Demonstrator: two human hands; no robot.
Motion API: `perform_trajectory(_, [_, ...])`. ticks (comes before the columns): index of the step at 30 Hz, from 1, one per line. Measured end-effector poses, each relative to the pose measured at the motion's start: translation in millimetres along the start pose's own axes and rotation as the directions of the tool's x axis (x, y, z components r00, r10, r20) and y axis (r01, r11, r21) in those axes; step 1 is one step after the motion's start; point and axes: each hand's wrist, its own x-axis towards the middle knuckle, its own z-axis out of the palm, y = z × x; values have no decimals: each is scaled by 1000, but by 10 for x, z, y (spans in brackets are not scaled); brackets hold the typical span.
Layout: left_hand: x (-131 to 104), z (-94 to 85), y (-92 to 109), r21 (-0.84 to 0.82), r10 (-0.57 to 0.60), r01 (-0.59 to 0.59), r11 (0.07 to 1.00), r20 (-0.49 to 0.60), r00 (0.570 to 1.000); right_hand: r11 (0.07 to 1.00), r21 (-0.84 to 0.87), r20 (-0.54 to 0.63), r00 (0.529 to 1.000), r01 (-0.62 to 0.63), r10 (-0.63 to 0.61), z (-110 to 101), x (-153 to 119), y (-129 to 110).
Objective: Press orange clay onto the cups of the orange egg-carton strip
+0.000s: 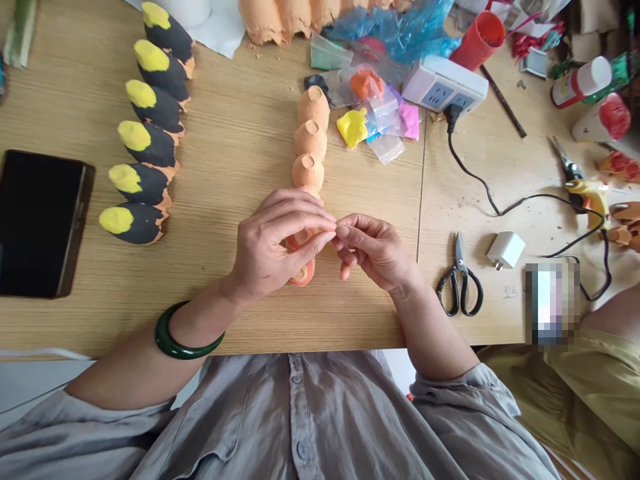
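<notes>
Apparently for fine control, the left hand [267, 243] and right hand [376, 248] met in fingertip pinches, anything between them too small to identify, the left partly covering the peach egg-carton strip [309, 173], with black-handled scissors [459, 261] lying to its right.

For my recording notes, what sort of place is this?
Probably a craft workspace: the table holds a row of black-and-yellow carton-like cups, colourful clay-like lumps and black-handled scissors.
</notes>
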Motion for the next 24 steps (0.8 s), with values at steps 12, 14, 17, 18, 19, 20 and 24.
perform_trajectory(12, [-3, -27, 48, -43, -125, 123, 992, -60, 990, 995, 33, -93, 991, 97, -93, -69, -3, 2])
perform_trajectory(14, [-2, -9, 25, -35, -103, 100, 994, -92, 990, 994, 17, -87, 990, 108, -106, -75, -2, 2])
perform_trajectory(17, [1, 13, -9, -1, -81, 82, 997, -122, 989, 992, 1, -97, 988, 125, -124, -71, -2, 5])
perform_trajectory(18, [2, 13, -19, 18, -86, 89, 996, -116, 989, 991, -2, -104, 986, 132, -131, -68, -3, 5])
perform_trajectory(19, [1, 10, -31, 37, -91, 96, 995, -110, 990, 990, -1, -110, 984, 140, -139, -64, -3, 4])
perform_trajectory(20, [0, 3, -46, 53, -87, 93, 994, -105, 991, 989, 3, -113, 982, 151, -150, -62, -2, 3])
perform_trajectory(24, [-14, -35, -121, 62, 3, 2, 998, -82, 997, 981, 32, -127, 974, 193, -187, -60, -3, 1])
